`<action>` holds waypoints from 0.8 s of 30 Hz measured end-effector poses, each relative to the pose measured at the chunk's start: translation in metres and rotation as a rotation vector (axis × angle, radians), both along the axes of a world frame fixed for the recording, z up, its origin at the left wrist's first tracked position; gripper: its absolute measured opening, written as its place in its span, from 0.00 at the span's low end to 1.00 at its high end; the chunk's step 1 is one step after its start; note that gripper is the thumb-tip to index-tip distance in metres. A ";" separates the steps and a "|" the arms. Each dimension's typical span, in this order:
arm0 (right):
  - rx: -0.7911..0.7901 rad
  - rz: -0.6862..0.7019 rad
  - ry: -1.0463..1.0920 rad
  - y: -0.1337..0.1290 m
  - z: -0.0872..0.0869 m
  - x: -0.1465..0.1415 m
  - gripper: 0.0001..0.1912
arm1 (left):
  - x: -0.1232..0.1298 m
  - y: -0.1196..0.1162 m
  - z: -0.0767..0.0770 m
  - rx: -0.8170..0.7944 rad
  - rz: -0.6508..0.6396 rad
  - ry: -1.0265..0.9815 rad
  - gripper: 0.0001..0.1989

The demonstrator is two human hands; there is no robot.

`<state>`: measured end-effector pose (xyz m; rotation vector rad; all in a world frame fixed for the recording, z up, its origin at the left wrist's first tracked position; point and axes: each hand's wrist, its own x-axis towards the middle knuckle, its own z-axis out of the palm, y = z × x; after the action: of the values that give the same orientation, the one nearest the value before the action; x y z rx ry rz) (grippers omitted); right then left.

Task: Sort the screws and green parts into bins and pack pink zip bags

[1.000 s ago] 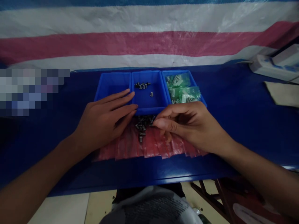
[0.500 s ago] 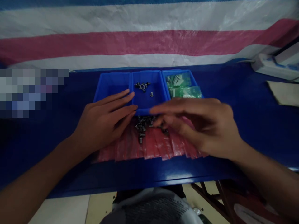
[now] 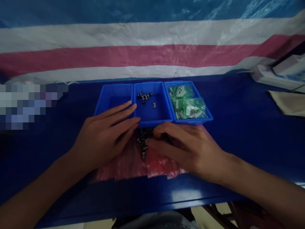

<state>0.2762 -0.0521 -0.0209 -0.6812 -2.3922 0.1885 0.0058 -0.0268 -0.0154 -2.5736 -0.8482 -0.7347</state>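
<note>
Screws lie in a loose dark heap at 12 o'clock, on a fanned layer of red plastic bags, just beside the front wall of a blue three-compartment tray; the heap sits between the two hands, within easy reach of both. Left hand lies open and relaxed, fingers slightly spread, their tips over the tray's left compartment and near its divider; it holds nothing that shows, and seems placed to steady the tray. Right hand curls down over the heap's right edge; whether it has hold of any screws, I cannot tell, since the fingers hide that. Middle compartment carries a small cluster of screws and one lone screw; right compartment holds green packets, kept apart from the loose metal. White power strip sits at 2 o'clock, with a beige cloth just below it, on the blue table; a striped tarpaulin hangs behind.
</note>
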 end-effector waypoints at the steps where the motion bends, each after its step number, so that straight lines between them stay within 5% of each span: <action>1: -0.063 -0.013 0.060 0.000 0.002 0.001 0.12 | 0.000 0.000 0.000 -0.009 -0.003 0.001 0.09; 6: -0.315 0.026 0.339 0.003 0.009 0.003 0.11 | 0.002 0.000 0.001 -0.048 0.008 -0.006 0.10; 11: -0.800 -0.061 0.622 0.004 0.016 0.003 0.07 | 0.001 -0.001 0.001 -0.053 0.027 -0.021 0.09; 19: -1.332 0.163 0.613 0.009 0.013 0.007 0.05 | 0.002 0.000 0.000 -0.028 0.008 -0.013 0.08; 24: -1.151 0.050 0.838 0.010 0.015 0.008 0.09 | 0.001 0.000 0.000 -0.048 0.025 -0.009 0.09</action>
<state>0.2843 -0.0423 -0.0061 -0.7797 -1.3195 1.5838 0.0071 -0.0272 -0.0149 -2.5987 -0.9106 -0.7274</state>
